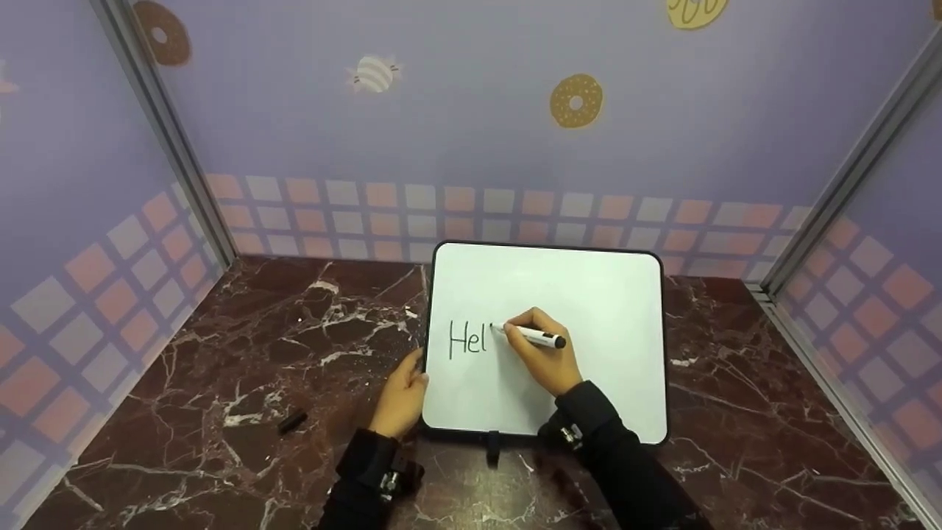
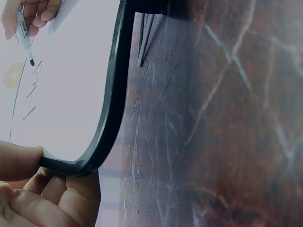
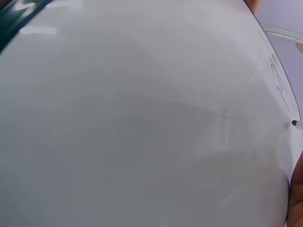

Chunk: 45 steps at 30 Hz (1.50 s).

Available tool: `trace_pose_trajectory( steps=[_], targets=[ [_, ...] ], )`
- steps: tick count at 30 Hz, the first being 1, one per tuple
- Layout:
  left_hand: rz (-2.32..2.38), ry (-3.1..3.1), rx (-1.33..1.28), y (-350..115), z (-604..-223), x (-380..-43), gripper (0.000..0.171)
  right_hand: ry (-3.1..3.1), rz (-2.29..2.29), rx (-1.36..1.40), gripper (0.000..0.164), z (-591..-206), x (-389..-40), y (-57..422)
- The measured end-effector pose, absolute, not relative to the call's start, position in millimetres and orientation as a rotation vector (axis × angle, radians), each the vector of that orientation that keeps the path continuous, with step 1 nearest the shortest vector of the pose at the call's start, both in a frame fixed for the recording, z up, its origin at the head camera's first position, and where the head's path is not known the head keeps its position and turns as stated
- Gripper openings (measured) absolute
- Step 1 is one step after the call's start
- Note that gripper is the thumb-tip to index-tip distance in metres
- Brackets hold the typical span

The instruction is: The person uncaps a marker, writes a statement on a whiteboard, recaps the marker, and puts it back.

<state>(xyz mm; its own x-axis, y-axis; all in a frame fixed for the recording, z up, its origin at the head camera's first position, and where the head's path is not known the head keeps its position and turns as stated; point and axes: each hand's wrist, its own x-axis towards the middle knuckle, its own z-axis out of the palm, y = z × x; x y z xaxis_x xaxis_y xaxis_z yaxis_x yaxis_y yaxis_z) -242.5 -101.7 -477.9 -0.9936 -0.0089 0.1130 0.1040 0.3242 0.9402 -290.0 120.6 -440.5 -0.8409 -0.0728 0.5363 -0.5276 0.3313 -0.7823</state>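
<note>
A whiteboard [image 1: 589, 294] with a black rim stands tilted on the table, the black letters "Hel" [image 1: 468, 340] written on its left part. My right hand [image 1: 550, 357] pinches a white marker [image 1: 541, 336] with a black end, its dark tip close to the board just right of the "l". My left hand [image 1: 401, 397] grips the board's left edge; in the left wrist view the thumb [image 2: 21, 161] lies on the front and the fingers curl behind the rim. Only a sliver of the right hand [image 3: 297, 194] and the marker tip [image 3: 294, 123] shows in the right wrist view.
A small black marker cap [image 1: 292, 422] lies on the dark red marbled table [image 1: 331, 383] to the left. Under the board's lower edge juts a black stand piece [image 1: 493, 449]. Patterned walls [image 1: 471, 110] with metal corner posts close in the back and sides.
</note>
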Motion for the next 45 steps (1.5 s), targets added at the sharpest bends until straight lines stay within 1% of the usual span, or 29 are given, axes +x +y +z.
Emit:
trace_pose_trajectory(
  steps=[21,30,45],
  targets=[
    [-1.788,-2.493,-0.054,-101.0,-477.5,-243.3,0.048,-2.259,1.513,0.542,0.006,-444.5,-278.1,122.8],
    [-1.830,-2.467,-0.052,-101.2,-477.9,-243.4,0.048,-2.277,1.496,0.577,0.007,-425.9,-255.1,118.8],
    [-1.791,-2.485,-0.057,-102.3,-476.3,-241.8,0.048,-2.247,1.575,0.491,0.007,-426.7,-255.6,123.3]
  ],
)
